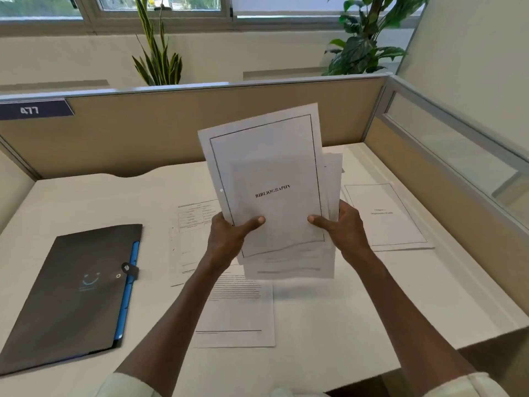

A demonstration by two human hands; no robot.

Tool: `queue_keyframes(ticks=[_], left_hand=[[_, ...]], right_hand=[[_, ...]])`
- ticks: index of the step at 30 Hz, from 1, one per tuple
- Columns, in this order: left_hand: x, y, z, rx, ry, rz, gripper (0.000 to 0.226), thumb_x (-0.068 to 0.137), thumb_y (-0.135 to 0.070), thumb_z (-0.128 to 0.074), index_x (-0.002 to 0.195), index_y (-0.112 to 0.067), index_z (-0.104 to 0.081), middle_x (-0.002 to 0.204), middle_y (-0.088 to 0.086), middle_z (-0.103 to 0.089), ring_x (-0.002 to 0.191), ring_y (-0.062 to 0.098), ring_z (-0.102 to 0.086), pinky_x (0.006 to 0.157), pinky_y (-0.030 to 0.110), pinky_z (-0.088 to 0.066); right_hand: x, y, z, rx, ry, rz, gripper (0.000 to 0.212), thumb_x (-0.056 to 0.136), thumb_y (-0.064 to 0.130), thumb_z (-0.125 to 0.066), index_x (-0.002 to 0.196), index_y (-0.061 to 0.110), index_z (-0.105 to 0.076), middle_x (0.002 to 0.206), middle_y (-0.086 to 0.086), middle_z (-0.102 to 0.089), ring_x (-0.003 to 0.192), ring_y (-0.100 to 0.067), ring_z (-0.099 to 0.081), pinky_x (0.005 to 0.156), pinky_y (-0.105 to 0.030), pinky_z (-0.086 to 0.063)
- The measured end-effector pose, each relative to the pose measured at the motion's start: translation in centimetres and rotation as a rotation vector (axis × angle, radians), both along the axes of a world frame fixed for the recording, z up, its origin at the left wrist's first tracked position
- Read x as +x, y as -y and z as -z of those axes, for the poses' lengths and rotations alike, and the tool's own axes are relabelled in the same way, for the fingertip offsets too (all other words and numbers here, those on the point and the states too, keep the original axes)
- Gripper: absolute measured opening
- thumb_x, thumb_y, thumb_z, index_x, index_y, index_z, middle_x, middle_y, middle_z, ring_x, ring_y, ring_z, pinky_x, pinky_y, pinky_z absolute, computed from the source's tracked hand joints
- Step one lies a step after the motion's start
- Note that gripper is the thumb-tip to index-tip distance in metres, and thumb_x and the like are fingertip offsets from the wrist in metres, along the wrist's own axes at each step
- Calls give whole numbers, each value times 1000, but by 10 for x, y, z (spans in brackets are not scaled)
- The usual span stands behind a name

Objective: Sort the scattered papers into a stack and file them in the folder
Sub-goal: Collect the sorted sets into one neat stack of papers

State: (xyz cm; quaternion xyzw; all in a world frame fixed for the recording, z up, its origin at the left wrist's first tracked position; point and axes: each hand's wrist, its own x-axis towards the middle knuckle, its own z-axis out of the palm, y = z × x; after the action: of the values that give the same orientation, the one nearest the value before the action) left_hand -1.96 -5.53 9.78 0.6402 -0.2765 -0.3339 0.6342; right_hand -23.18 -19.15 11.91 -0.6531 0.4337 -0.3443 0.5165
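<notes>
Both hands, left hand (226,239) and right hand (343,227), pinch an uneven stack (269,181), "BIBLIOGRAPHY" page facing us, possibly five sheets; dark folder (74,293) lies at eight o'clock.

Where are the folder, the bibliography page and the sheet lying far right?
folder (71,296): head view, middle of its dark cover.
bibliography page (266,167): head view, blank area above its title.
far-right sheet (386,222): head view, its centre.

Thin white printed paper sheets (266,179), matt, dark grey smooth plastic folder (71,296) with slight sheen, white smooth matt laminate desk top (329,325), beige cloth-faced partition panel (160,133), brushed metal trim (229,84)
</notes>
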Motion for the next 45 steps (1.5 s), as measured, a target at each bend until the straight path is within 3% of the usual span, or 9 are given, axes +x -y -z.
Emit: queue_keyframes(ticks=[4,11,16,20,27,31,36,42,45], left_hand=[[6,-16,1,-53,118,-50,38,56,-40,-94,89,-38,-75,93,-15,-78,80,6,-75,62,22,-60],[7,-38,38,81,157,-12,43,71,-22,-89,108,-27,-67,96,-9,-73,87,11,-71,59,18,-58],[13,-34,42,144,197,-69,33,84,-24,-79,113,-12,-67,97,5,-72,84,23,-68,58,23,-53],[39,-41,29,114,230,-172,20,86,-30,-76,99,-18,-67,89,0,-71,79,18,-69,60,25,-51],[93,-76,28,53,193,-355,39,84,-32,-79,111,-9,-65,98,1,-69,83,13,-66,66,25,-52],[113,-97,38,58,132,-427,29,81,-26,-82,106,-19,-68,91,-12,-71,77,-2,-68,66,18,-52],[118,-110,46,80,55,-488,30,80,-23,-83,105,-18,-68,85,-16,-69,64,-11,-67,52,7,-50],[114,-105,47,90,31,-518,27,80,-25,-83,103,-19,-69,85,-18,-71,67,-9,-70,57,12,-53],[110,-93,44,100,41,-519,24,78,-29,-84,94,-22,-67,84,-19,-70,69,-8,-69,65,20,-52]], right_hand=[[15,-14,7,-29,71,16,28,74,18,-82,88,37,-68,85,21,-74,77,3,-69,61,-9,-50],[42,-50,59,136,-42,5,35,73,11,-81,105,14,-67,101,-5,-72,96,-25,-68,82,-41,-57],[58,-54,62,112,-33,78,30,75,10,-79,92,27,-61,89,11,-68,85,-15,-66,65,-21,-52],[60,-55,75,47,-105,233,46,75,7,-78,113,13,-53,106,-3,-64,99,-22,-62,79,-27,-50],[70,-105,138,-47,-866,-65,93,70,60,-74,138,11,-33,143,-17,-33,132,-34,-32,103,-45,-38],[67,-111,154,-66,-1067,-147,106,67,69,-68,142,8,-24,156,-21,-11,143,-37,-13,111,-54,-24],[42,-83,145,-139,-1116,-90,85,73,55,-73,135,9,-36,145,-15,-28,131,-33,-31,100,-45,-39],[9,-44,140,-143,-1015,-45,39,86,12,-67,120,2,-51,129,-17,-42,119,-33,-43,94,-40,-48],[-2,-31,140,-142,-1038,-12,35,90,16,-62,120,2,-50,129,-17,-44,118,-33,-46,95,-39,-47]])
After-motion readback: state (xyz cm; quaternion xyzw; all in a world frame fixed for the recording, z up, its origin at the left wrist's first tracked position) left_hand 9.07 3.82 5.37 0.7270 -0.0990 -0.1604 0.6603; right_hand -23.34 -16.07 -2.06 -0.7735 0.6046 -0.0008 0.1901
